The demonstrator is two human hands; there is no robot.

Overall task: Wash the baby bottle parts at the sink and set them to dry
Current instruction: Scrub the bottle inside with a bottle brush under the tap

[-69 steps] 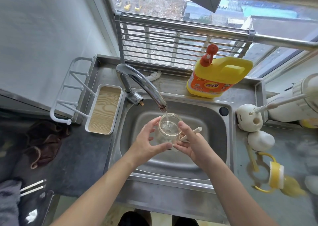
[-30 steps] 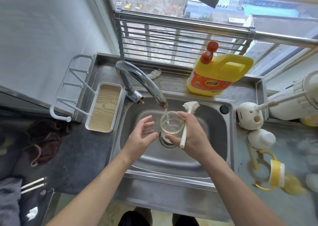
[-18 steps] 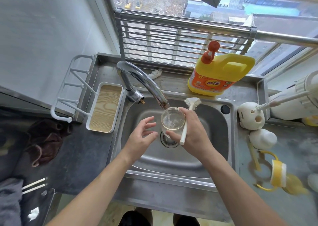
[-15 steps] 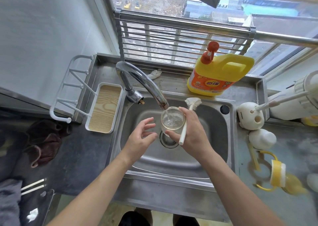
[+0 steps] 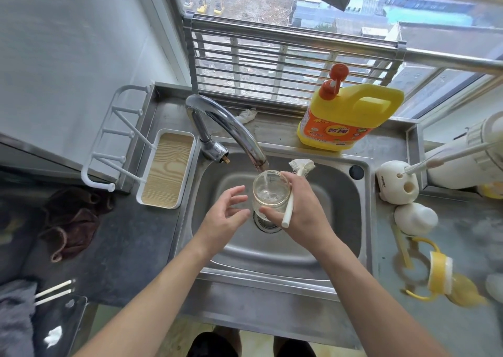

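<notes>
The clear baby bottle [image 5: 270,193] is held upright, mouth up, under the faucet [image 5: 231,128] spout, above the sink [image 5: 340,234], with water running into it. It is gripped by the right hand [image 5: 302,207], fingers curled round its right side; the white bottle brush [image 5: 291,196] is clamped in the same grip, bristles pointing far. The left hand [image 5: 223,215] is held open just left of the bottle, fingers spread; contact cannot be told.

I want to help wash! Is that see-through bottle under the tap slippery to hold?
Probably slippery: water from the tap runs into the clear bottle. Likely heavier as it fills; the right hand grips it with the brush.
</notes>
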